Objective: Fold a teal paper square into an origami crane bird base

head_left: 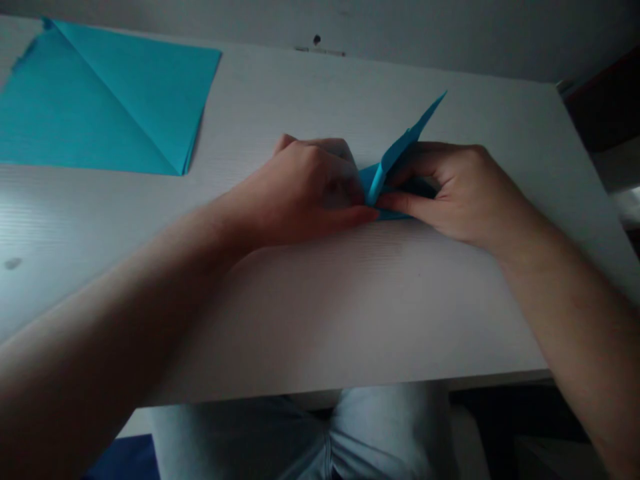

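Observation:
A small folded piece of blue paper [400, 143] lies at the middle of the white table [310, 307], one pointed flap sticking up toward the far right. My left hand [305, 190] is closed over its left part, thumb along the near edge. My right hand [457, 190] pinches the paper from the right, thumb and fingers pressed on the fold where the two hands meet. Most of the paper is hidden under the hands.
A stack of blue paper sheets [100, 100], the top one creased along a diagonal, lies at the table's far left. A grey wall runs behind the table. My lap in light trousers [300, 437] shows below the near edge.

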Demonstrator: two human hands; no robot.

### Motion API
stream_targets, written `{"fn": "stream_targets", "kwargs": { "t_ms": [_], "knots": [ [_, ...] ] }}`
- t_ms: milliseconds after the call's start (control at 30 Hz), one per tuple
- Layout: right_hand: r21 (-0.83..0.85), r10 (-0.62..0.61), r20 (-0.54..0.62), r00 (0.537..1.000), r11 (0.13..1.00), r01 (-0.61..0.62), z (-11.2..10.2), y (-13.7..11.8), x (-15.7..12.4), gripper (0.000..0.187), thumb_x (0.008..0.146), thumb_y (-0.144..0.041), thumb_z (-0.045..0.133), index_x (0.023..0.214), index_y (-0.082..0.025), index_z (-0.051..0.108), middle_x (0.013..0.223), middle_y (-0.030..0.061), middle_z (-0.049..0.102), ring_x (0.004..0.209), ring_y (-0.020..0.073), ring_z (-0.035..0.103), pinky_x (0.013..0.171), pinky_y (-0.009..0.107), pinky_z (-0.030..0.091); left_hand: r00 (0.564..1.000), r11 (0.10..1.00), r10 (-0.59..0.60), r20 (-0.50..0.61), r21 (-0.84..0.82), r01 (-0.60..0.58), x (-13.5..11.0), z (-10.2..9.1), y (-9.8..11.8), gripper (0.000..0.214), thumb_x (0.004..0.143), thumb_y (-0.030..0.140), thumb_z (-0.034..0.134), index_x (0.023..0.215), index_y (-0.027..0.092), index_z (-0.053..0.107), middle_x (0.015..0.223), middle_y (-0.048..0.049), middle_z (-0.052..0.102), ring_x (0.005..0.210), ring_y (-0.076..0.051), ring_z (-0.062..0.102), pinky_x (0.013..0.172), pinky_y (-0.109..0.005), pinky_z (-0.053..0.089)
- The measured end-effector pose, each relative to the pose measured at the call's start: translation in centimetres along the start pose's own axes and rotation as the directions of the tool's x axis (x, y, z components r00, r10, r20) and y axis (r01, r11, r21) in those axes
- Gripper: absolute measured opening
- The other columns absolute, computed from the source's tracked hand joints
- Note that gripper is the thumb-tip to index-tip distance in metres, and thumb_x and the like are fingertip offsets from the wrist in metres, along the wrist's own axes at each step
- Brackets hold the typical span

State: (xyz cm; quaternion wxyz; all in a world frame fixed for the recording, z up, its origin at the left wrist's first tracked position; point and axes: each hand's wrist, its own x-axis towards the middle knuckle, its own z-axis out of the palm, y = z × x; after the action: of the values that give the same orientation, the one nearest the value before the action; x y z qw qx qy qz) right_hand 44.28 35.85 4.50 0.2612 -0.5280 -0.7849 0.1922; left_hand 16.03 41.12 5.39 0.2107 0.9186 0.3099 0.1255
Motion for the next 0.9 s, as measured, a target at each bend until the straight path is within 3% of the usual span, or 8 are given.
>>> {"fn": "stream_targets", "kwargs": {
  "t_ms": [267, 333, 467, 633, 700, 767, 833, 900],
  "knots": [
    [0.072, -0.067, 0.114, 0.991, 0.996, 0.059, -1.7, 1.2, -0.1, 0.02, 0.099, -0.056, 0.102, 0.104, -0.038, 0.095, 0.138, 0.0048, 0.092, 0.13, 0.0404, 0.086, 0.123, 0.063, 0.071, 0.999, 0.999, 0.046, -0.015, 0.012, -0.045, -0.4, 0.2, -0.1, 0.015, 0.115, 0.029, 0.085, 0.108, 0.019, 0.094, 0.108, -0.0062, 0.075, 0.085, -0.022, 0.071, 0.079, -0.039, 0.046],
    [0.085, -0.083, 0.136, 0.987, 0.994, 0.072, -2.0, 1.6, -0.2, 0.019, 0.096, -0.052, 0.104, 0.102, -0.036, 0.094, 0.144, 0.007, 0.09, 0.136, 0.0424, 0.084, 0.129, 0.066, 0.068, 0.998, 0.998, 0.057, -0.013, -0.002, -0.057, -0.4, 0.1, -0.3, 0.021, 0.113, 0.033, 0.078, 0.109, 0.019, 0.094, 0.11, -0.0095, 0.077, 0.087, -0.025, 0.072, 0.08, -0.042, 0.05],
    [0.029, -0.057, 0.144, 0.988, 0.998, 0.053, -2.2, 2.0, -0.2, 0.016, 0.102, -0.052, 0.1, 0.103, -0.038, 0.094, 0.137, 0.0076, 0.091, 0.137, 0.0449, 0.081, 0.132, 0.073, 0.062, 0.991, 0.992, 0.123, -0.052, 0.01, -0.123, -0.2, 0.4, -1.3, 0.033, 0.111, 0.057, 0.063, 0.101, 0.038, 0.088, 0.106, -0.0112, 0.079, 0.088, -0.033, 0.072, 0.081, -0.055, 0.06],
    [0.113, -0.038, 0.163, 0.986, 0.993, 0.019, -1.7, 2.3, 0.2, 0.024, 0.106, -0.06, 0.096, 0.102, -0.036, 0.093, 0.131, 0.0072, 0.09, 0.125, 0.039, 0.083, 0.117, 0.062, 0.068, 0.995, 0.994, 0.095, -0.034, 0.057, -0.093, -0.1, 0.5, -1.2, 0.036, 0.11, 0.063, 0.061, 0.095, 0.037, 0.08, 0.103, -0.0125, 0.078, 0.086, -0.035, 0.072, 0.095, -0.066, 0.063],
    [0.145, -0.054, 0.141, 0.989, 0.989, 0.033, -1.3, 2.4, 0.3, 0.024, 0.104, -0.057, 0.097, 0.098, -0.034, 0.091, 0.129, 0.0077, 0.089, 0.121, 0.037, 0.083, 0.114, 0.058, 0.067, 0.997, 0.996, 0.049, -0.052, 0.08, -0.045, -0.3, 0.5, -0.5, 0.033, 0.111, 0.058, 0.066, 0.106, 0.029, 0.08, 0.104, -0.0126, 0.08, 0.09, -0.034, 0.076, 0.107, -0.066, 0.063],
    [0.17, -0.06, 0.118, 0.991, 0.985, 0.039, -0.9, 2.6, 0.5, 0.025, 0.102, -0.055, 0.098, 0.095, -0.033, 0.089, 0.128, 0.0076, 0.088, 0.119, 0.0354, 0.083, 0.112, 0.056, 0.067, 0.995, 0.998, 0.003, -0.102, 0.057, 0.003, -0.7, 0.6, 0.2, 0.045, 0.113, 0.055, 0.071, 0.136, 0.017, 0.077, 0.111, -0.0133, 0.084, 0.097, -0.033, 0.081, 0.114, -0.061, 0.063],
    [0.172, -0.052, 0.114, 0.992, 0.985, 0.032, -0.7, 2.6, 0.5, 0.026, 0.101, -0.056, 0.098, 0.094, -0.033, 0.087, 0.129, 0.0073, 0.088, 0.118, 0.0345, 0.082, 0.111, 0.054, 0.067, 0.983, 1.0, -0.003, -0.183, 0.008, 0.005, -1.1, 0.8, 0.9, 0.067, 0.116, 0.049, 0.072, 0.168, 0.009, 0.059, 0.135, -0.0183, 0.086, 0.101, -0.029, 0.086, 0.108, -0.052, 0.067],
    [0.169, -0.039, 0.12, 0.992, 0.985, 0.018, -0.7, 2.5, 0.5, 0.029, 0.101, -0.059, 0.098, 0.094, -0.033, 0.087, 0.13, 0.0072, 0.088, 0.118, 0.0348, 0.081, 0.11, 0.055, 0.067, 0.972, 1.0, 0.027, -0.234, 0.001, -0.028, -1.3, 0.8, 1.4, 0.076, 0.119, 0.036, 0.066, 0.186, 0.013, 0.041, 0.17, -0.024, 0.074, 0.116, -0.031, 0.09, 0.106, -0.047, 0.068]
  ]
}}
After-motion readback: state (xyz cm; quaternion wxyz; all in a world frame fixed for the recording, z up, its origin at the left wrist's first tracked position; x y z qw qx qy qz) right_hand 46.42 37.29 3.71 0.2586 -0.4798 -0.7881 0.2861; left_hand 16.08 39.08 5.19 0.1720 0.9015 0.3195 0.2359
